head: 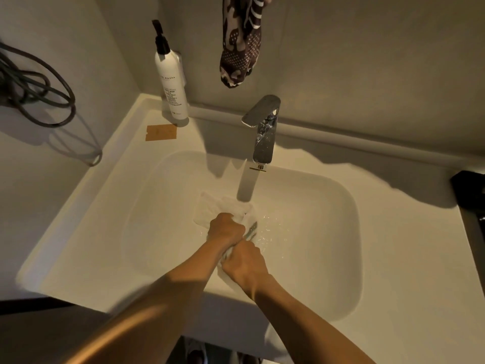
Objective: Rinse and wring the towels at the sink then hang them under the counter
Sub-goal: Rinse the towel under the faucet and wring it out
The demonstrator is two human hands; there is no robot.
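1. Over the white rectangular sink basin [328,206], the left hand [226,228] and right hand [245,264] are both clenched into fists around a twisted white cloth towel [217,206], one fist just beyond the other.
2. The towel's loose end spreads on the basin floor below the chrome single-lever faucet [262,130]; water appears to glisten beside it.
3. A white pump bottle with a black top [172,82] stands on the pale counter [126,158] near a tan paper tag [160,132].
4. A brown patterned cloth [241,40] hangs above the faucet.

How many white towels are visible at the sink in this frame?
1: a white towel twisted over the basin between the left hand and right hand. Others may lie outside the view.
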